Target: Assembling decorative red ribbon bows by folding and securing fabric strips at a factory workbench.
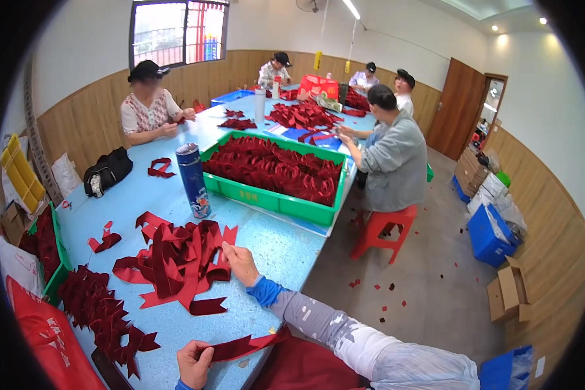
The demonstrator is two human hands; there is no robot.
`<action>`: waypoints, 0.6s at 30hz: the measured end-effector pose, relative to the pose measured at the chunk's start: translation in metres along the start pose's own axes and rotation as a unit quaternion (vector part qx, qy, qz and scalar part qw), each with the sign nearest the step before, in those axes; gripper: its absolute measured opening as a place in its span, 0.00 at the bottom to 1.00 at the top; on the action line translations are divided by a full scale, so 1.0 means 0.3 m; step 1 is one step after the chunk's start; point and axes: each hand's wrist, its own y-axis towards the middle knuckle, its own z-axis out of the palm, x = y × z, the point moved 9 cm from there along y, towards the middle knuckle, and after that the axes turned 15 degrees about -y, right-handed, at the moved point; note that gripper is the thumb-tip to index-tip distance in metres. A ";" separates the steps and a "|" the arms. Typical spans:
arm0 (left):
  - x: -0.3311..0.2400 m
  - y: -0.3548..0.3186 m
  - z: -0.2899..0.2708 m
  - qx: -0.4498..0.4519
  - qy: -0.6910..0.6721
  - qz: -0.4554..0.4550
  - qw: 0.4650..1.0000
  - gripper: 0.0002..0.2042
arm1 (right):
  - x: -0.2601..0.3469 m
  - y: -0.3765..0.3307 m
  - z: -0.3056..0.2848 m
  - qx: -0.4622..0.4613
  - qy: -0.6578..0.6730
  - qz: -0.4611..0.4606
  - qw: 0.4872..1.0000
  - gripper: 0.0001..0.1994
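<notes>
My left hand (194, 363) is at the near table edge, fingers pinched on one end of a dark red ribbon strip (244, 346) that runs to the right over the edge. My right hand (240, 262) reaches forward over the light blue table (273, 244), fingertips touching the right side of a loose pile of dark red ribbon pieces (175, 260). A row of folded red ribbon bows (101, 312) lies left of the pile.
A blue patterned bottle (192, 179) stands beyond the pile. A green crate (276, 200) full of red ribbons sits mid-table. Several people work further along; one sits on a red stool (380, 227). A black bag (107, 170) lies at left. Blue bins and cardboard boxes line the right wall.
</notes>
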 end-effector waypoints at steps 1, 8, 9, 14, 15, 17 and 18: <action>0.000 -0.003 -0.006 -0.003 -0.002 0.004 1.000 0.03 | 0.006 -0.005 0.005 0.003 0.000 -0.004 1.000 0.25; 0.006 0.000 0.001 -0.001 0.003 -0.023 1.000 0.03 | -0.009 0.000 0.004 0.012 -0.006 0.017 1.000 0.25; 0.014 -0.022 -0.011 -0.007 0.004 -0.034 0.999 0.03 | -0.012 -0.025 0.013 0.018 -0.004 0.028 0.999 0.25; 0.014 -0.013 0.000 0.007 0.005 -0.035 0.999 0.03 | -0.008 -0.016 0.010 0.023 0.008 0.021 0.999 0.25; 0.011 -0.014 -0.001 0.005 0.005 -0.035 0.999 0.03 | -0.006 -0.017 0.018 0.026 0.007 0.020 0.999 0.25; 0.004 -0.012 -0.006 -0.003 0.007 -0.036 0.999 0.03 | -0.010 -0.010 0.034 0.035 0.010 0.019 0.999 0.25; -0.002 -0.003 -0.002 0.004 0.035 -0.028 0.999 0.02 | -0.018 0.000 0.028 0.026 0.004 0.020 0.999 0.25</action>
